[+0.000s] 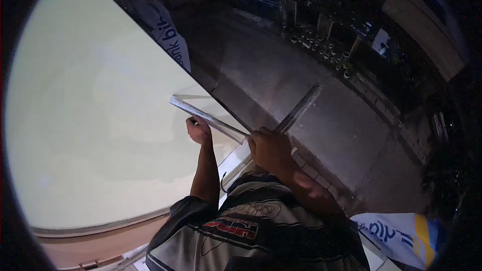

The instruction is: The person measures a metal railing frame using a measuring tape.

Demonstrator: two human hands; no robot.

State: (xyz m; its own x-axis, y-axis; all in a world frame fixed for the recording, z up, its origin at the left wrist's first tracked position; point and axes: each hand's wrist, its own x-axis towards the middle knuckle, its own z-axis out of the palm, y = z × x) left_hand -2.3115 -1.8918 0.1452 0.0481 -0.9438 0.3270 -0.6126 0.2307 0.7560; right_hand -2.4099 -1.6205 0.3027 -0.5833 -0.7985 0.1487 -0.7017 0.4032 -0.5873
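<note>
A long, thin metal bar (208, 118) slants across the front of a large pale, brightly lit panel (100, 95). My right hand (271, 149) is closed around its lower right end, by the panel's dark edge. Just beneath the bar's middle, my left hand (199, 130) has its fingers curled together, the fingertips close to or touching the bar. A small bright spot shows between them, too small to name. Beyond my right hand, a grey metal length (301, 106) juts out over the street; whether it joins the bar is hidden by the hand.
Far below lies a dark paved street (346, 140), with several potted plants (326, 52) along its far side. Printed banners hang at the upper left (170, 42) and the lower right (391, 236). A thin dark hook-shaped piece (223, 183) is beside my left forearm.
</note>
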